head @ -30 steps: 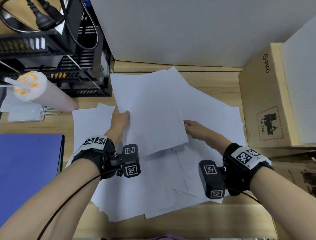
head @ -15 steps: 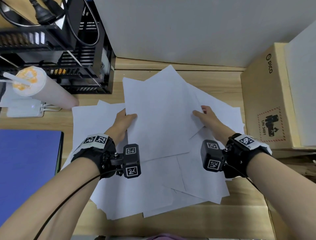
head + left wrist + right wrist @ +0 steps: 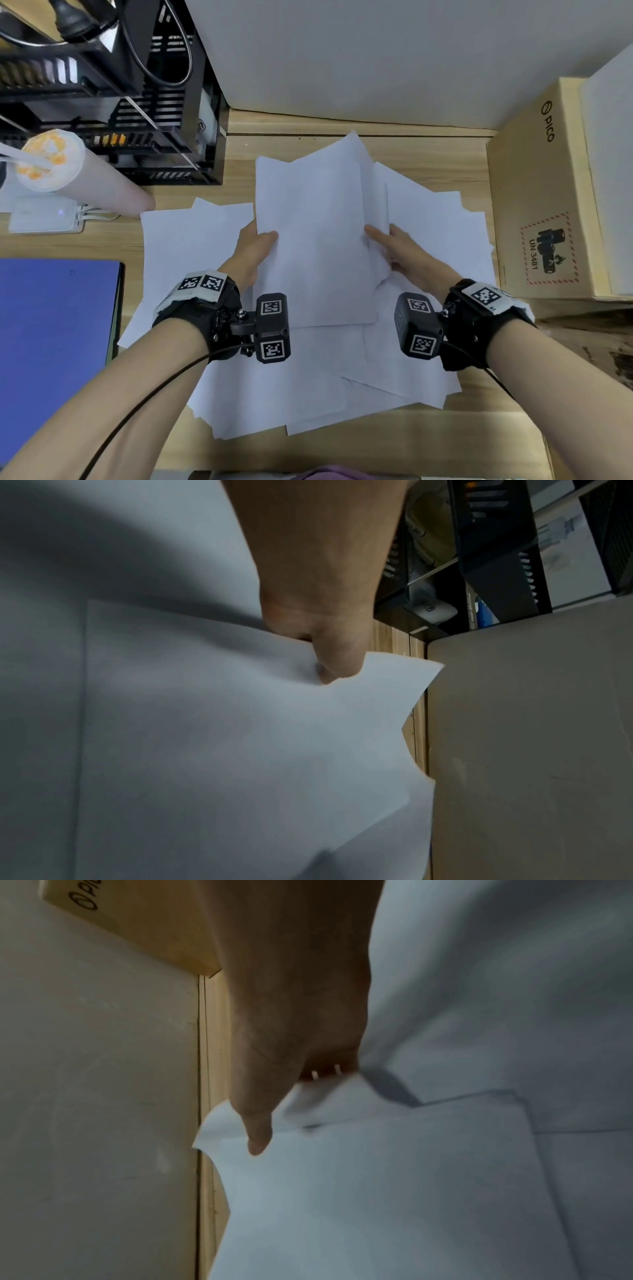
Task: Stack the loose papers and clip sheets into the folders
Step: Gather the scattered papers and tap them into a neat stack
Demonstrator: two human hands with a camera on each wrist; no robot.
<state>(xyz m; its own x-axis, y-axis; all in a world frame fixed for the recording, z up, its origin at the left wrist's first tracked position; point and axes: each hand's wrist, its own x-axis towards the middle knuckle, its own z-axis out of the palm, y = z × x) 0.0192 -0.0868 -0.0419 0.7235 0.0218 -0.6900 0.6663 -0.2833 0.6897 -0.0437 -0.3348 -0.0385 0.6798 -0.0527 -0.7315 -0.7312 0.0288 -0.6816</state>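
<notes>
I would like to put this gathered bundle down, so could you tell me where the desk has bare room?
Bare wood shows along the near edge of the desk and behind the loose papers by the wall. The blue folder, cup and cardboard box crowd the sides.

We read this as office desk. Wooden desktop (image 3: pixel 342 448) under both hands, loose white paper sheets (image 3: pixel 191 240) spread across it. Blue folder (image 3: pixel 51 342) left of left hand (image 3: pixel 253 253). Black mesh organizer rack (image 3: pixel 102 113) with cables far-left beyond it, iced drink cup (image 3: pixel 68 171) and white power strip (image 3: pixel 44 214) alongside. PICO shipping carton (image 3: pixel 541 205) right of right hand (image 3: pixel 404 253). Grey partition panel (image 3: pixel 376 58) straight ahead.
</notes>
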